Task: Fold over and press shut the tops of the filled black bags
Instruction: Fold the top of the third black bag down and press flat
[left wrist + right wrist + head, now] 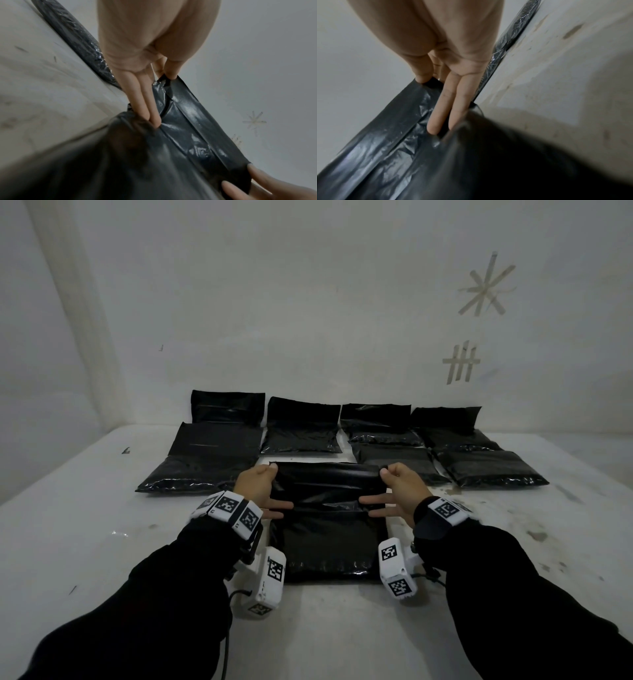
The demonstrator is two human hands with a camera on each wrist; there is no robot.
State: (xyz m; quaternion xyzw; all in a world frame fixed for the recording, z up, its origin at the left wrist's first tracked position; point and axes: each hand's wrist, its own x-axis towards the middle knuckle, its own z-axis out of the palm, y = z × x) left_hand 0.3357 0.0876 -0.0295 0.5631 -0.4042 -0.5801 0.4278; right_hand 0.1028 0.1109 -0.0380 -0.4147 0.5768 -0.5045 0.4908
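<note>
At bag top (329,474) corners, left hand (255,486) and right hand (404,487) pinching, lower fingers straight

Filled black bag (329,542), flat, top lifted

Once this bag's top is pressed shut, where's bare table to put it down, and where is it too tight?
Bare table lies left of the held bag, in front of the left rear bag; another patch lies right, in front of the right rear bags. The back row by the wall is crowded, bags overlapping.
</note>
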